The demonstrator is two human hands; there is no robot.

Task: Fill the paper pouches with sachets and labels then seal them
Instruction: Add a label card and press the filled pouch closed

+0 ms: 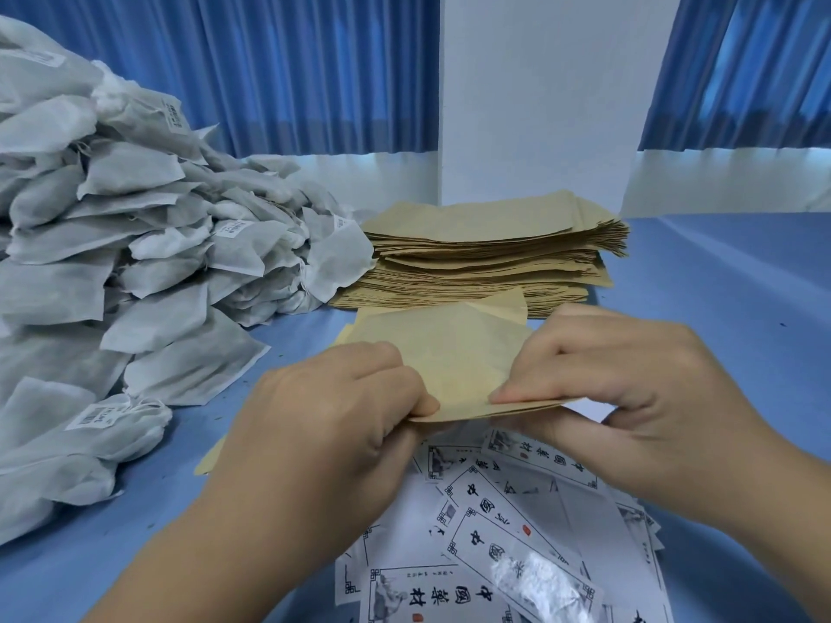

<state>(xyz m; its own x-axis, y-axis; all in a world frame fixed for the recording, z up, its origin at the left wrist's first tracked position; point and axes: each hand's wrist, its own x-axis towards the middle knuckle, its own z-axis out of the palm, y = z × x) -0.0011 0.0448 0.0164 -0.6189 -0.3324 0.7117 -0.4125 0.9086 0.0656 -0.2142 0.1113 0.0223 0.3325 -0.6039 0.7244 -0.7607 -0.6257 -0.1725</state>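
We see the blue table [728,308] open and bare right of the pouch stack [485,258], with free room running to the frame's right edge. Left of the stack it's crowded: the sachet heap [112,263] piles high, and its nearest bags touch the stack's left end. Behind the stack stand a white pillar [539,105] and blue curtains [314,69], so the table's far edge sits close behind it. Only a narrow strip of bare table lies in front of the stack before the hands.

We mark one paper pouch [449,353] held in front of the stack, lifted off the table, with its far end overlapping the stack's lower front edge in view. Both hands are clamped on its near edge and sit apart. The left hand [332,420] pinches the near left corner with its fingers curled. The right hand [629,388] pinches the near right part, thumb lying flat on top. We can't tell whether the mouth is parted.

The labels [517,510] lie in a loose overlapping spread in front of the stack, under and nearer than the hands, printed with black characters. A clear plastic scrap [535,582] lies on them. A second kraft corner [211,456] peeks out beside the left wrist, front-left of the stack, near the heap's lowest bags.
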